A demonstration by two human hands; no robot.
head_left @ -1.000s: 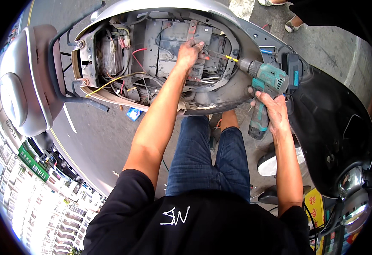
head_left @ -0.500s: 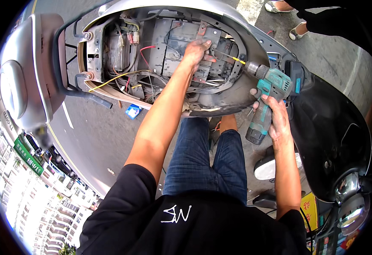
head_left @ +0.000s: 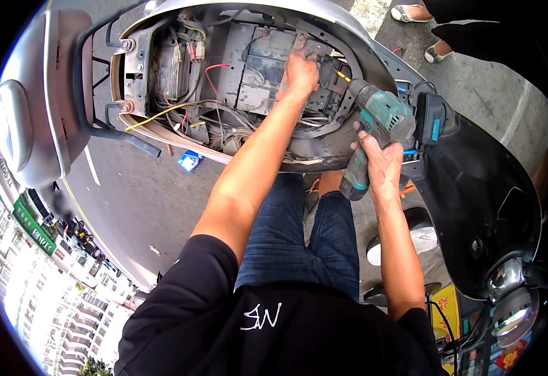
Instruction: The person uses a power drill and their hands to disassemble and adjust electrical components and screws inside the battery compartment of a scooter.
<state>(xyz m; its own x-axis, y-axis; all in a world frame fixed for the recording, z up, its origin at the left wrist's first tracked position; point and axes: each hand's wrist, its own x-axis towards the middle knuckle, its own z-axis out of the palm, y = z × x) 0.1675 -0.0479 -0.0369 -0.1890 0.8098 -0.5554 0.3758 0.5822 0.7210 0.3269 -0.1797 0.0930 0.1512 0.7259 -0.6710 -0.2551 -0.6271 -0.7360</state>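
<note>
Over the open underseat bay (head_left: 324, 153) of a scooter, my left hand (head_left: 303, 72) is closed around a flat metal strap (head_left: 300, 41) with reddish ends. The strap lies across dusty grey batteries (head_left: 264, 66), and my fingers hide its middle. My right hand (head_left: 380, 156) grips a teal and black cordless drill (head_left: 390, 116) by its handle. A yellow-sleeved bit (head_left: 344, 76) sticks out of the chuck toward my left fingers. Whether the bit's tip touches anything is hidden by that hand.
Loose wires (head_left: 217, 116) run along the bay's near side and left end. The black seat (head_left: 487, 188) is tipped open at the right. A grey top box (head_left: 67, 94) stands at the left. A blue-and-white packet (head_left: 189, 161) lies on the ground. Another person's feet (head_left: 438, 50) show at far right.
My left hand has shifted right and away from me, with the strap now at a slant. The drill has come left and slightly farther in, closer to my left hand.
</note>
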